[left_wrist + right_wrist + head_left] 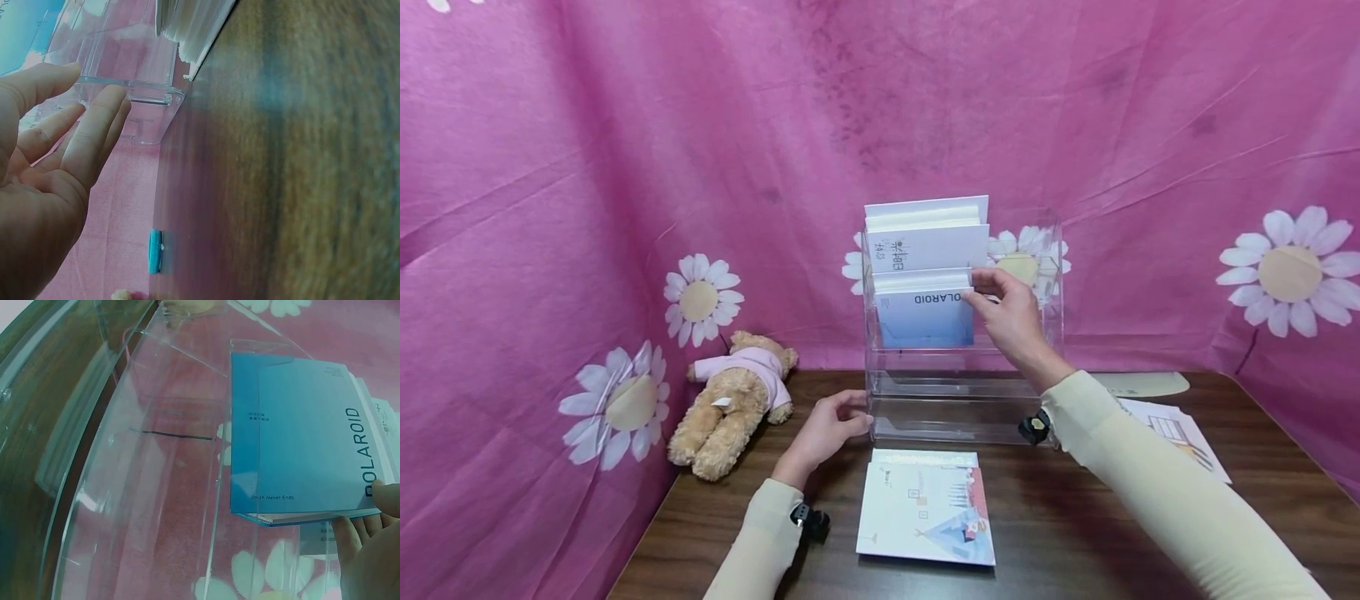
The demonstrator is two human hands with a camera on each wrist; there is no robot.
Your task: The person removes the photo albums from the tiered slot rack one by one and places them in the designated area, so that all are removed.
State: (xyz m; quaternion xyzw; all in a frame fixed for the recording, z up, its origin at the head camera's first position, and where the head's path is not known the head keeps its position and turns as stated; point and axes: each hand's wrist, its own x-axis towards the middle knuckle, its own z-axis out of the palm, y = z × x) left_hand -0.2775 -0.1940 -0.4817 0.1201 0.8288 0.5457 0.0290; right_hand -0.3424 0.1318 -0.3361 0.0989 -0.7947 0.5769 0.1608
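Observation:
My right hand (1011, 312) pinches the right edge of a blue photo album (925, 321) lettered POLAROID, thumb on the cover and fingers behind. The album (300, 437) stands in an upper tier of a clear plastic stepped rack (955, 421). Behind it, in the tier above, a white album (928, 246) with dark writing leans back. My left hand (831, 433) is at the rack's lower left side; in the left wrist view its extended fingers (94, 134) lie against or close by the clear edge. Whether they press on it I cannot tell.
A white illustrated album (921, 512) lies on the wooden table in front of the rack. To the left lies a teddy bear (733, 400) in a pink top. Printed sheets (1180, 433) lie at the right, and a pink flowered cloth (1150, 125) hangs behind.

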